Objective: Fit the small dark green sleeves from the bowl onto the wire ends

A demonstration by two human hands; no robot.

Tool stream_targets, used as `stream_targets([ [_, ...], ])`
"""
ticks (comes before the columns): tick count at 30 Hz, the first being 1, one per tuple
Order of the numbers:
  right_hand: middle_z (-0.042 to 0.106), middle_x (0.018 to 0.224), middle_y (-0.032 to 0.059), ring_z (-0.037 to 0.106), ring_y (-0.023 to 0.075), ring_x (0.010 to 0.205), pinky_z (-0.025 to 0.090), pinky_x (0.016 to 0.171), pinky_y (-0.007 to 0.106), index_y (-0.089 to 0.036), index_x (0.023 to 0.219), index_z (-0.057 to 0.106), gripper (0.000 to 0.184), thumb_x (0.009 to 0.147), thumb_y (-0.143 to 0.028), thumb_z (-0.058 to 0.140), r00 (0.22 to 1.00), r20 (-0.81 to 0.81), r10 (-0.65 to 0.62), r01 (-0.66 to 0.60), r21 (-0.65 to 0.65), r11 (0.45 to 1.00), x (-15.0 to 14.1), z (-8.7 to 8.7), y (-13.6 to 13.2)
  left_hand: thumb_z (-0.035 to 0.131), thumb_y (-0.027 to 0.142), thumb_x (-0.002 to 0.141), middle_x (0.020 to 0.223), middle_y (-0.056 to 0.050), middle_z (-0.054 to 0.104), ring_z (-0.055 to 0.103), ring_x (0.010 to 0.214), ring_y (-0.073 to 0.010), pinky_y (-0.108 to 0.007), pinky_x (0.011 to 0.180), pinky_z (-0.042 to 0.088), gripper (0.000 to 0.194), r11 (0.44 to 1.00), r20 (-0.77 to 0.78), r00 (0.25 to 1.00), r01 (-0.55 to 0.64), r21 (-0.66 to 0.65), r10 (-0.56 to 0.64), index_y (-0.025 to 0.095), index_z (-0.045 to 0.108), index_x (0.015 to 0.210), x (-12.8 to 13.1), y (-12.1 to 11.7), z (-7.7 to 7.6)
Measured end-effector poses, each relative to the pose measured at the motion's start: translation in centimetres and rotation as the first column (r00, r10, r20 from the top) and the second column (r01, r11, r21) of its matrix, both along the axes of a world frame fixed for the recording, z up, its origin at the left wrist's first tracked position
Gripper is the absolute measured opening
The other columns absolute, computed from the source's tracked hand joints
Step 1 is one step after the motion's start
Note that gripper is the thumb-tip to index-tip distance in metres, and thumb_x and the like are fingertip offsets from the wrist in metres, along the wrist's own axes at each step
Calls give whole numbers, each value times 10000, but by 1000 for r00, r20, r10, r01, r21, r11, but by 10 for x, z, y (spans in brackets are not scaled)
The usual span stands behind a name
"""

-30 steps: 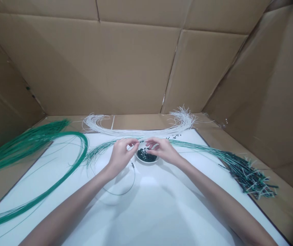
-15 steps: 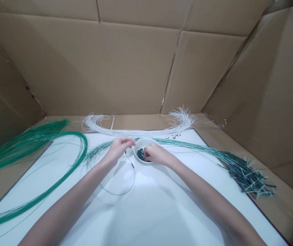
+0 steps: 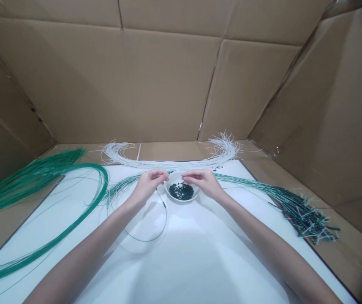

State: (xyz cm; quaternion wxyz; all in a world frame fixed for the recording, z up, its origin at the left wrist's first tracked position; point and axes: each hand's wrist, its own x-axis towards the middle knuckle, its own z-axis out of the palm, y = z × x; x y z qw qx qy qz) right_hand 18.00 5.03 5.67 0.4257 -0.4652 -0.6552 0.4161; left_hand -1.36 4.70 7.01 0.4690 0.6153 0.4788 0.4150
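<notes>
Across from me rises a brown cardboard wall [image 3: 168,84] crossed by creases, with a left wall [image 3: 3,101] and a right wall [image 3: 336,105] of cardboard closing me in. Before me spreads a white board [image 3: 181,266] with a dark edge. Along its far side lies a bundle of white strings [image 3: 174,164], both ends curling and frayed. To my left, a long green bundle [image 3: 31,181] lies near the left wall, and a green loop [image 3: 69,228] bends across the board's corner.

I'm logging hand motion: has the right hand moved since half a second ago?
Yes: against the bowl, the right hand has moved up and rightward, away from the beads.
</notes>
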Motion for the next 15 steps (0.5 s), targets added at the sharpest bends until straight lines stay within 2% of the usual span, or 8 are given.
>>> stream_targets([
  [2,684,705,42,616,150,607,496,606,294,-158,779,676,212,599,-270,678,981,-192,-38,28,-57,998,2,1,-3,542,297,685,736,-42,638,572,690,-139,-235,651,432,187,999,-15,1000,18,48,-18,127,606,733,2,-5,1],
  [5,679,707,33,607,135,610,490,564,265,-168,783,672,241,559,-247,714,941,-337,-35,14,-66,998,2,1,-5,530,319,720,755,-46,641,581,712,-145,-239,669,436,205,989,-61,997,49,137,-40,134,606,766,5,-13,4],
  [9,672,663,29,608,136,625,478,528,237,-171,719,683,150,579,-218,707,904,-427,15,-47,-66,997,2,0,-6,501,308,753,792,-42,642,573,747,-145,-242,707,430,196,971,-144,990,46,234,-12,147,612,764,7,-23,9],
  [15,679,653,30,590,119,563,465,504,235,-175,698,690,122,580,-196,710,872,-489,20,-81,-102,991,1,-1,-7,501,292,755,778,-26,645,570,729,-136,-233,707,428,177,958,-163,987,38,284,9,156,614,743,9,-27,13],
])
